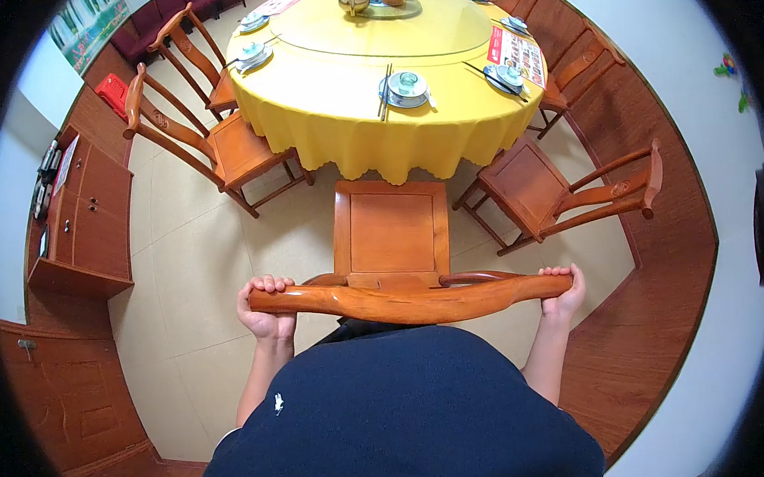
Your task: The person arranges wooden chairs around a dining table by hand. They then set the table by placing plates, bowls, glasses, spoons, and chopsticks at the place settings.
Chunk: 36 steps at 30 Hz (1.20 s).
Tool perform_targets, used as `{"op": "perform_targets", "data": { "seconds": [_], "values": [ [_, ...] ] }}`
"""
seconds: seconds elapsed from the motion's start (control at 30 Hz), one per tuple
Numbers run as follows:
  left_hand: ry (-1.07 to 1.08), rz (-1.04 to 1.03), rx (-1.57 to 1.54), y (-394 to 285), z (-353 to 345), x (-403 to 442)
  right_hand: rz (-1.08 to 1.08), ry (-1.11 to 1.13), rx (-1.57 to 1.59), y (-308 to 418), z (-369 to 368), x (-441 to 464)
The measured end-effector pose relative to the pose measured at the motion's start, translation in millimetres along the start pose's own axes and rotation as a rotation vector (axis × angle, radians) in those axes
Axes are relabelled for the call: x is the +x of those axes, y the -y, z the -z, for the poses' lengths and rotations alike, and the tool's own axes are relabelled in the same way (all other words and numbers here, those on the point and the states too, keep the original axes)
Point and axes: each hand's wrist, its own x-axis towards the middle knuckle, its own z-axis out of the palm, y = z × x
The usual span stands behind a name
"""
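Right in front of my body stands a wooden chair [398, 229], its seat pointing toward the table. My left hand [268, 308] is wrapped round the left end of the chair's curved top rail. At the rail's other end, my right hand [564, 291] grips it with the fingers curled over the top. The front edge of the seat lies close to the hanging yellow tablecloth [362, 142] of a round table. Most of the chair's back and its legs are hidden below the rail.
Wooden chairs stand at the left [240, 147] and right [523, 187]. Place settings with bowls [408, 86] and chopsticks [385, 91] ring a glass turntable [324, 34]. A brown cabinet [82, 215] is against the left wall; wood panelling [670, 287] runs along the right.
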Motion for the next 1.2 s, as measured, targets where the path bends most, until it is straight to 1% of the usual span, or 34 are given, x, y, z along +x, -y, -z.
{"op": "perform_targets", "data": {
  "seconds": [0.13, 0.23, 0.43, 0.57, 0.6, 0.7, 0.77, 0.83, 0.93, 1.03, 1.1, 1.17, 1.2],
  "values": [
    [0.005, 0.001, 0.009, 1, -1, 3, -0.004, -0.045, 0.023, 0, -2, -1],
    [-0.044, -0.011, -0.014, -1, -5, 3, -0.023, -0.061, 0.015, 1, -1, 0],
    [-0.032, -0.009, 0.013, -1, -2, 4, -0.005, -0.040, 0.019, -1, -3, 0],
    [0.011, -0.024, 0.059, 0, 0, 4, 0.055, -0.040, 0.003, -3, -3, 2],
    [0.057, -0.012, 0.050, -1, 1, 4, 0.088, -0.090, -0.008, -5, -7, 0],
    [0.080, -0.014, 0.117, -2, -2, 4, 0.114, -0.033, 0.022, -9, -2, 5],
    [0.062, 0.025, 0.124, -5, 5, 5, 0.130, -0.060, 0.005, -9, -7, 3],
    [-0.015, 0.077, 0.152, -8, 2, 2, 0.136, -0.118, 0.010, -9, -9, 1],
    [-0.034, 0.075, 0.226, -12, 3, 1, 0.127, -0.147, 0.029, -10, -8, 3],
    [-0.001, 0.062, 0.209, -11, 4, 2, 0.110, -0.122, 0.008, -8, -7, 1],
    [-0.025, 0.070, 0.217, -12, 2, 1, 0.113, -0.142, -0.006, -8, -9, -4],
    [-0.042, 0.074, 0.306, -12, -4, 1, 0.128, -0.186, -0.029, -7, -11, -8],
    [-0.050, 0.075, 0.294, -11, 0, 3, 0.136, -0.141, -0.049, -8, -6, -6]
  ]
}}
